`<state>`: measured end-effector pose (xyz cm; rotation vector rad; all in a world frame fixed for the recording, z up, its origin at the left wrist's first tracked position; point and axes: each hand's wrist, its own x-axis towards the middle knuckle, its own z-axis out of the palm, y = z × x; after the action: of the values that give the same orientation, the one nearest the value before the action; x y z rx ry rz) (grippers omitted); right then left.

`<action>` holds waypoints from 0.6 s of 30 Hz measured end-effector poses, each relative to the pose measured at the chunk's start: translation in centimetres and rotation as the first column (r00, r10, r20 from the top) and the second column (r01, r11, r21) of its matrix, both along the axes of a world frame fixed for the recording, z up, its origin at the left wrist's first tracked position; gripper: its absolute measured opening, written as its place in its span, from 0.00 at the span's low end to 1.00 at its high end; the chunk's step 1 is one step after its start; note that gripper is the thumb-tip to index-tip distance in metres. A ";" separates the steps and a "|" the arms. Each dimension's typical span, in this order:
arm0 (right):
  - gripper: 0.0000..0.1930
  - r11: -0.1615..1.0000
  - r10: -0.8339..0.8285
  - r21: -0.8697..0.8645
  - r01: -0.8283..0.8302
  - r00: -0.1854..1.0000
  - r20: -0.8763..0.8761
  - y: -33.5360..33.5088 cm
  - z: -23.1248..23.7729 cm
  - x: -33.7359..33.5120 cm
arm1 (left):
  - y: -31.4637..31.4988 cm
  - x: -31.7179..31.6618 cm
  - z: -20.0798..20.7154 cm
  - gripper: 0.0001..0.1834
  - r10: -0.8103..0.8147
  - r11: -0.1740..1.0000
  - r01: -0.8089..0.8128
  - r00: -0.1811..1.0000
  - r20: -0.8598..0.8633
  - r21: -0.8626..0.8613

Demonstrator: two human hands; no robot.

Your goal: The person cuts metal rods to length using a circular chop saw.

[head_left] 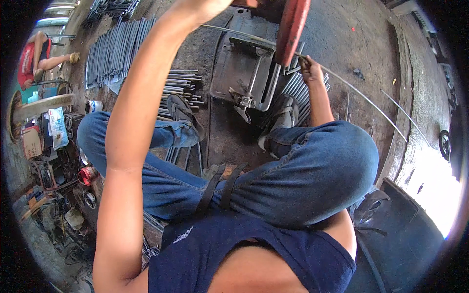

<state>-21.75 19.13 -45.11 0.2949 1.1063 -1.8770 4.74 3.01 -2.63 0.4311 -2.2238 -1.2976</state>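
Observation:
A cut-off saw stands on the floor between my feet, with a red blade guard (pixel 292 34), a grey metal base (pixel 222 80) and a clamp screw (pixel 247 101) at its near end. A long thin metal rod (pixel 364 96) runs across the saw from upper left, past the guard, and out to the right. Just right of the guard, my right hand (pixel 311 69) is closed around this rod. My left arm reaches up past the saw's left side; my left hand (pixel 207 6) is cut off by the top edge, so its fingers are hidden.
Cut metal rods (pixel 119 51) lie in a wide bundle at left, with more beside my left sandal (pixel 183 115) and right sandal (pixel 288 113). A person in red (pixel 29 66) sits at far left. Tools and a red tin (pixel 87 176) clutter the lower left.

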 end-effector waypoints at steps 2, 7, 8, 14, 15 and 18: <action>0.06 1.000 0.028 0.011 -0.029 0.997 0.070 -2.5 0.1 2.7 | 0.2 0.0 -0.4 0.21 -0.095 0.949 0.133 0.985 -0.141 0.285; 0.07 0.999 -0.052 0.018 0.052 0.997 0.051 -3.6 0.3 5.6 | -0.3 0.1 -0.6 0.25 -0.097 0.949 0.111 0.993 -0.063 0.294; 0.07 1.000 -0.018 -0.025 0.019 1.000 0.013 -3.3 0.0 5.8 | -0.4 0.1 -0.6 0.25 -0.091 0.955 0.107 0.993 -0.070 0.276; 0.11 0.948 -0.029 0.312 0.058 0.995 -0.098 -1.9 -3.8 4.6 | -0.6 0.3 -0.4 0.28 -0.103 0.972 0.104 0.995 -0.018 0.209; 0.11 0.955 0.030 0.297 0.004 0.994 -0.108 -1.2 -4.3 4.0 | -0.6 0.4 -0.3 0.31 -0.142 0.968 0.150 0.988 -0.054 0.201; 0.11 0.964 -0.134 0.230 0.134 0.991 -0.014 0.2 -5.1 2.2 | -0.7 0.5 0.0 0.37 -0.155 0.955 0.149 0.988 0.005 0.257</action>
<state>-19.50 19.33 -50.18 0.5148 1.3340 -1.8655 5.20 2.36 -2.67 0.3771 -2.1521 -1.6803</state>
